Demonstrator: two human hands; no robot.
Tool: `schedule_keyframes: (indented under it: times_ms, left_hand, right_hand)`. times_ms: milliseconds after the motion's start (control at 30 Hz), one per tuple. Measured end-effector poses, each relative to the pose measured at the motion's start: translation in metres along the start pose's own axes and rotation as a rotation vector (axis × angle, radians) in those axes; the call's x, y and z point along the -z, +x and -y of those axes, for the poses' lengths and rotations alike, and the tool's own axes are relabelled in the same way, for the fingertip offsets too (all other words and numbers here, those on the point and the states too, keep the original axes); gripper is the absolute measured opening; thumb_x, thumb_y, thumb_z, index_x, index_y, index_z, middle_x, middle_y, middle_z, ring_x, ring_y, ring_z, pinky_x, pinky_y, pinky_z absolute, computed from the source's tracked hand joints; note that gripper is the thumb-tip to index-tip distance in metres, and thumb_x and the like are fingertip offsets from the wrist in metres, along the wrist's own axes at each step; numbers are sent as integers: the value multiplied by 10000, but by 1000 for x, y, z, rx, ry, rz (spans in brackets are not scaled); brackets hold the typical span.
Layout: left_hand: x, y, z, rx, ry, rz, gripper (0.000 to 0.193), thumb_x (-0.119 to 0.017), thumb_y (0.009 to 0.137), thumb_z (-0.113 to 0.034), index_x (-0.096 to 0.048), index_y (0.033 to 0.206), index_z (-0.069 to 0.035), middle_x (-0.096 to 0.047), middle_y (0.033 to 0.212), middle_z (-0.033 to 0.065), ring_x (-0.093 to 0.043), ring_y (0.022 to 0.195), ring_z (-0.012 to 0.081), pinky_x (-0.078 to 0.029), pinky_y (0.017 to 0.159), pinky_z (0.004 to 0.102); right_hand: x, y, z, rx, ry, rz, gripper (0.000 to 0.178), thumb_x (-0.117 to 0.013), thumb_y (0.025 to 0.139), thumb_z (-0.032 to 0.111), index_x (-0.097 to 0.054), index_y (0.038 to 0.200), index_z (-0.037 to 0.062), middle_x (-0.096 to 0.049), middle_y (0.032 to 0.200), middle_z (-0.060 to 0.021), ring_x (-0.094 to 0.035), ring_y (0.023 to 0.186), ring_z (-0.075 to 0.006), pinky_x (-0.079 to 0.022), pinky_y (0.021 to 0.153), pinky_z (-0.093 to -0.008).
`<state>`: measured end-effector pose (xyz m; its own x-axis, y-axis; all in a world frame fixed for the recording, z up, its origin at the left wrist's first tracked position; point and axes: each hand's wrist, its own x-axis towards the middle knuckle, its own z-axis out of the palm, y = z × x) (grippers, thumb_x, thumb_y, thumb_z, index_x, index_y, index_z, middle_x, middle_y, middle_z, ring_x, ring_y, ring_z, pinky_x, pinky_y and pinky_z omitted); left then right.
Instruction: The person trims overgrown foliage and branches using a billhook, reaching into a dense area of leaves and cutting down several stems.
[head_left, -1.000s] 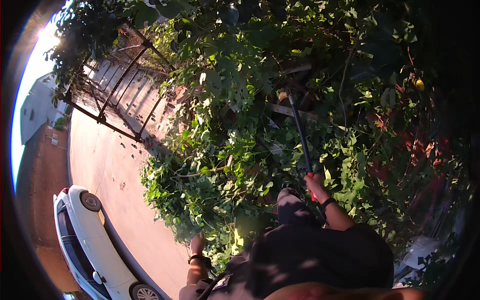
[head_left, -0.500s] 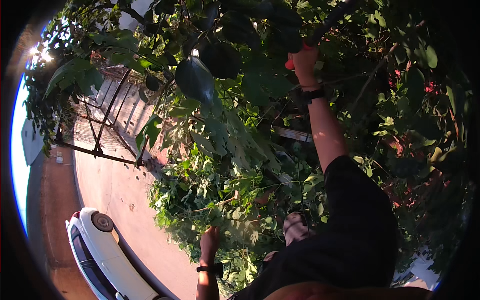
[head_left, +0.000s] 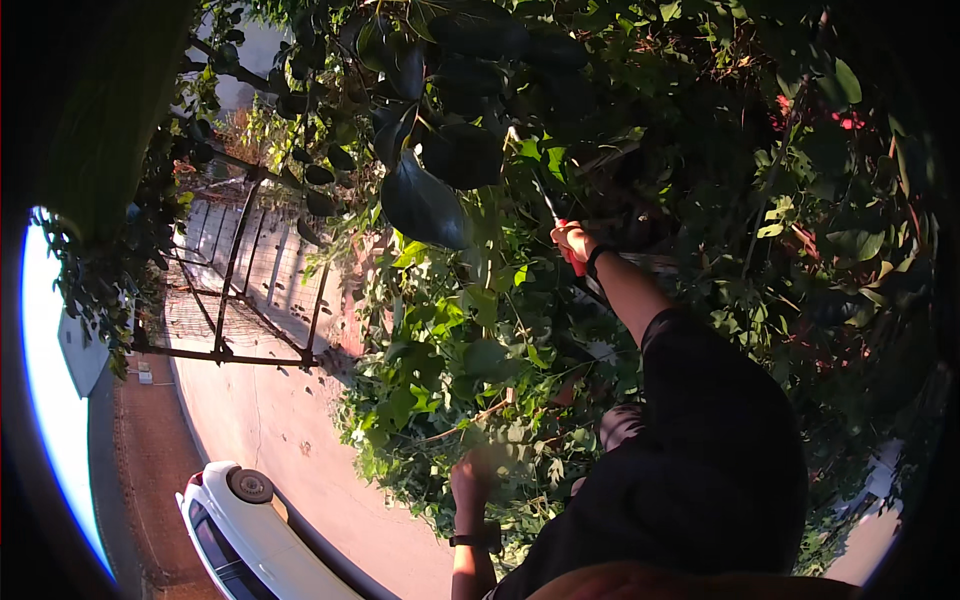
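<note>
My right hand (head_left: 573,241) is closed around a red-handled cutting tool (head_left: 577,264). Its thin, bright blade points up and left into the leaves; its exact kind is hard to make out. Broad green leaves (head_left: 440,310) surround the blade tip. Lower down, my left hand (head_left: 474,478) is beside a heap of leafy branches (head_left: 400,390). Motion blur smears its fingers, and a blurred patch of leaf lies against them. A dark band circles each wrist.
Large dark leaves (head_left: 425,205) hang close in front. A rusty metal frame (head_left: 225,357) stands on the paving at left. Below it is a white car (head_left: 255,535). Dense foliage with red flowers (head_left: 848,121) fills the right side.
My right hand has come down and slightly left with the tool, whose blade now shows. My left hand has shifted rightward in view. The whole view has moved, with the car and frame lower and farther right.
</note>
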<state>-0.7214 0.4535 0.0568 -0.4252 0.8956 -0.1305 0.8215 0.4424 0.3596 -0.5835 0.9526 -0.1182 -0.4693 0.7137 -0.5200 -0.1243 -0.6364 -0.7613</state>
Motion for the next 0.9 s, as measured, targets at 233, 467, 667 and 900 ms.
schedule_keyframes:
  times_ms: [233,467,667,900]
  left_hand:
    - [-4,-4,10,-165,260,-74,190,-646,720,-42,-653,894,-118,-648,822,78,-653,718,288,-532,601,400]
    - [-11,7,2,-92,70,34,145,-622,802,-167,-639,921,-86,-649,852,93,-655,790,309,-529,644,413]
    - [-40,0,5,85,-103,112,216,-560,969,-238,-679,992,-60,-692,925,162,-653,833,392,-509,721,459]
    - [-90,-26,14,125,-152,180,194,-581,950,-220,-660,941,-44,-671,885,190,-639,823,402,-508,708,464]
  right_hand:
    - [-41,29,17,175,609,246,90,-645,850,128,-571,890,97,-526,765,-9,-486,627,-117,-429,576,-277]
    - [-44,38,147,536,-179,169,159,-655,887,246,-614,877,92,-603,765,-41,-571,638,-160,-472,585,-316]
    - [0,10,256,883,-257,148,274,-652,900,334,-649,778,89,-667,696,-79,-649,601,-211,-495,542,-364]
    - [49,0,98,210,-604,-314,240,-642,858,204,-504,699,89,-492,539,13,-466,419,-106,-392,399,-279]
